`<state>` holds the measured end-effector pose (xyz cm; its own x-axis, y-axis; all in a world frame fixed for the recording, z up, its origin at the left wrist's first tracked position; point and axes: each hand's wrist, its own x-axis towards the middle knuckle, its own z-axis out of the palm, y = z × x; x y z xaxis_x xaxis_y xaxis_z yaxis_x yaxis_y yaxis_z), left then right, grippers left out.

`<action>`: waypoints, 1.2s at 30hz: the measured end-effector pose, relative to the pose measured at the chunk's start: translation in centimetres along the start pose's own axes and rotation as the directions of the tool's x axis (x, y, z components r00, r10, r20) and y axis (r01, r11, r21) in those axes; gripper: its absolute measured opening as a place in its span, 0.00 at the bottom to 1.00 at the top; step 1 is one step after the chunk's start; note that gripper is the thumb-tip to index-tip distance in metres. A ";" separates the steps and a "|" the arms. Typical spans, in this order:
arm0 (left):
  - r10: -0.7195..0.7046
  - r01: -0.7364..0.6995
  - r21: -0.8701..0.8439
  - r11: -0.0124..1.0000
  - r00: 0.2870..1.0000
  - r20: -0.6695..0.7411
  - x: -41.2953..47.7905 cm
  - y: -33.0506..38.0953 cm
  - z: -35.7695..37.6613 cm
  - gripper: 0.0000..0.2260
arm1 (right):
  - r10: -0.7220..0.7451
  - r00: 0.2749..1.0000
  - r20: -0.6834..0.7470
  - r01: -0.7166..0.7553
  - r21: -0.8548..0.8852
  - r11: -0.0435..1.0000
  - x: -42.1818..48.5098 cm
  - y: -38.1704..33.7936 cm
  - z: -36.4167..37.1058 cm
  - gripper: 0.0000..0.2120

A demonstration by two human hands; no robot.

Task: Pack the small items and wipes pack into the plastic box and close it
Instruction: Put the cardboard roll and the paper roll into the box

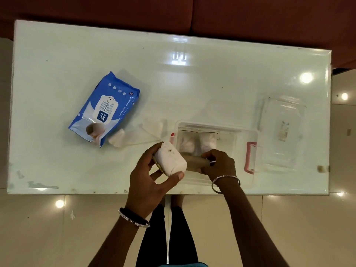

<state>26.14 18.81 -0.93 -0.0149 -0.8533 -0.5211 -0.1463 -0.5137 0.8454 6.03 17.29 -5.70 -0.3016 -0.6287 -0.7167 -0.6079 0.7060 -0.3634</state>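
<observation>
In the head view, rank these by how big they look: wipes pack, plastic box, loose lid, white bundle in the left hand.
1. plastic box, partly hidden by the hands
2. wipes pack; loose lid looks about alike, its clear edges faint, so unranked
3. white bundle in the left hand, smallest though raised nearer the camera

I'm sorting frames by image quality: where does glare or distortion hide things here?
Head view: ceiling-light glare spots the glossy table; the clear lid nearly vanishes against it; wide-angle bending curves the table edges; the wipes pack reads sharply, and both the left hand and right hand are evenly lit.
</observation>
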 end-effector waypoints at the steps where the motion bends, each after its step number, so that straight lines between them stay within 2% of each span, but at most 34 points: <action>1: 0.030 -0.030 0.032 0.999 1.000 0.005 0.0 0.1 0.0 0.35 | 0.022 1.000 -0.023 -0.022 -0.003 1.000 -0.1 -0.1 0.2 0.20; 3: 0.092 -0.093 0.097 0.991 0.996 0.017 -0.2 0.3 0.2 0.36 | 0.046 0.996 -0.072 -0.051 -0.078 0.996 -0.7 -0.4 0.4 0.16; 5: 0.153 -0.162 0.189 0.968 0.986 0.064 -0.2 0.7 0.4 0.37 | 0.008 0.987 -0.157 -0.033 -0.154 0.988 -1.6 -0.6 0.2 0.12; 6: 0.185 -0.207 0.250 0.946 0.977 0.107 -0.2 0.9 0.6 0.37 | -0.022 0.976 -0.216 -0.007 -0.132 0.991 -2.2 -0.7 -0.1 0.09; 8: 0.237 -0.299 0.360 0.884 0.949 0.208 0.0 1.3 1.0 0.37 | -0.044 0.970 -0.241 0.062 0.067 0.996 -3.6 -0.9 -1.2 0.08; 9: 0.249 -0.337 0.401 0.852 0.934 0.256 0.0 1.5 1.4 0.36 | -0.036 0.987 -0.157 0.071 0.229 0.971 -4.2 -0.9 -1.8 0.11; 10: 0.255 -0.367 0.431 0.824 0.920 0.297 0.0 1.6 1.9 0.36 | -0.050 0.999 0.001 0.045 0.399 0.916 -4.8 -1.1 -2.6 0.14; 11: 0.260 -0.391 0.451 0.802 0.909 0.326 0.0 1.7 2.4 0.35 | -0.094 0.982 0.164 -0.009 0.537 0.843 -5.3 -1.2 -3.1 0.16; 12: 0.266 -0.410 0.462 0.787 0.900 0.346 -0.1 1.8 2.8 0.34 | -0.162 0.949 0.271 -0.035 0.600 0.800 -5.7 -1.1 -3.5 0.18; 14: 0.272 -0.440 0.466 0.768 0.882 0.385 0.0 2.1 3.6 0.34 | -0.238 0.918 0.318 0.023 0.556 0.831 -6.1 -0.5 -4.0 0.19; 16: 0.259 -0.455 0.454 0.767 0.865 0.429 0.0 2.2 4.2 0.36 | -0.227 0.926 0.301 0.043 0.514 0.857 -6.1 0.1 -4.4 0.19; 18: 0.231 -0.447 0.432 0.783 0.854 0.465 0.0 2.2 4.4 0.42 | -0.161 0.952 0.261 -0.003 0.533 0.846 -5.5 0.9 -4.6 0.20; 20: 0.224 -0.441 0.434 0.786 0.857 0.465 0.1 2.2 4.5 0.45 | -0.035 0.988 0.153 -0.054 0.538 0.841 -4.6 1.6 -5.0 0.20; 22: 0.252 -0.423 0.457 0.783 0.886 0.389 0.1 2.2 4.4 0.40 | 0.107 0.994 -0.002 -0.093 0.483 0.871 -3.2 2.2 -5.2 0.22; 24: 0.294 -0.372 0.505 0.779 0.928 0.231 0.3 2.1 4.2 0.30 | 0.191 0.969 -0.157 -0.117 0.390 0.914 -1.7 2.4 -5.2 0.25; 26: 0.344 -0.322 0.563 0.761 0.936 0.071 0.5 1.9 3.7 0.22 | 0.212 0.942 -0.259 -0.113 0.352 0.929 -0.4 2.2 -4.5 0.26; 28: 0.352 -0.269 0.610 0.745 0.936 -0.016 0.9 1.5 3.2 0.19 | 0.215 0.918 -0.332 -0.112 0.302 0.947 0.8 1.7 -3.5 0.26; 32: 0.242 -0.167 0.579 0.798 0.969 -0.055 1.4 0.6 2.1 0.22 | 0.189 0.890 -0.414 -0.138 0.150 0.979 2.6 0.9 -2.1 0.26; 36: 0.205 -0.149 0.487 0.860 0.977 -0.063 1.4 0.1 1.9 0.20 | 0.122 0.872 -0.474 -0.126 0.023 0.992 3.1 0.6 -1.7 0.27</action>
<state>24.19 17.72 -1.85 0.0173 -0.9443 -0.3286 -0.6057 -0.2714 0.7480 3.48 15.17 -7.15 -0.6851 -0.6167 -0.3877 -0.5480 0.7870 -0.2836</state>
